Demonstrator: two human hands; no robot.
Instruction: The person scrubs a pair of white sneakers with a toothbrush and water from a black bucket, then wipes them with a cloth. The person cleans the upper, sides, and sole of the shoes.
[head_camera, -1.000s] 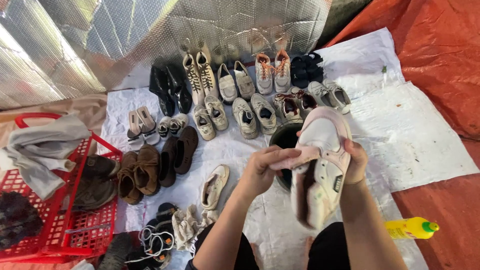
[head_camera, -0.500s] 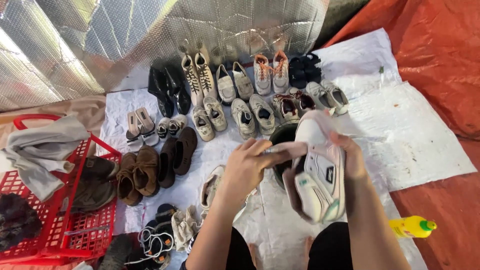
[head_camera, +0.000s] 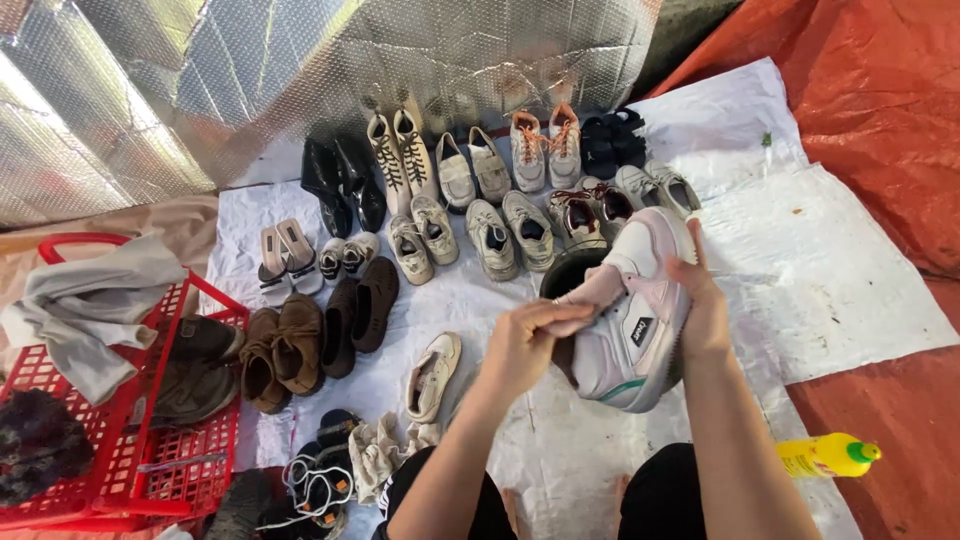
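**Both hands on a white sneaker above rows of shoes**

The person sits on the ground with a white sneaker (head_camera: 632, 320) lifted in front of the knees, its side with a small dark patch facing up and the sole edge showing a green streak low down. The right hand (head_camera: 703, 305) is wrapped around the far side of the shoe, fingers pointing up along the heel, gripping it firmly. The left hand (head_camera: 525, 340) is closed on a pale cloth (head_camera: 590, 295) pressed against the shoe's upper near the opening. Just behind the sneaker sits a dark round basin (head_camera: 570, 272), mostly hidden by it.

Beyond the hands, pairs of shoes lie in rows on a white plastic sheet (head_camera: 830, 300): black boots (head_camera: 343, 183), tall cream lace-ups (head_camera: 400, 150), sneakers with orange laces (head_camera: 545, 145), black sandals (head_camera: 613, 140), brown suede shoes (head_camera: 282, 345). A single cream shoe (head_camera: 433, 375) lies near the left forearm. To the left stands a red plastic basket (head_camera: 215, 440) with a grey cloth (head_camera: 90, 300) draped over its handle and dark shoes inside. A yellow bottle with a green cap (head_camera: 828, 455) lies on the orange tarp (head_camera: 880, 120) by the right knee. Silver bubble foil (head_camera: 250, 70) backs the display.
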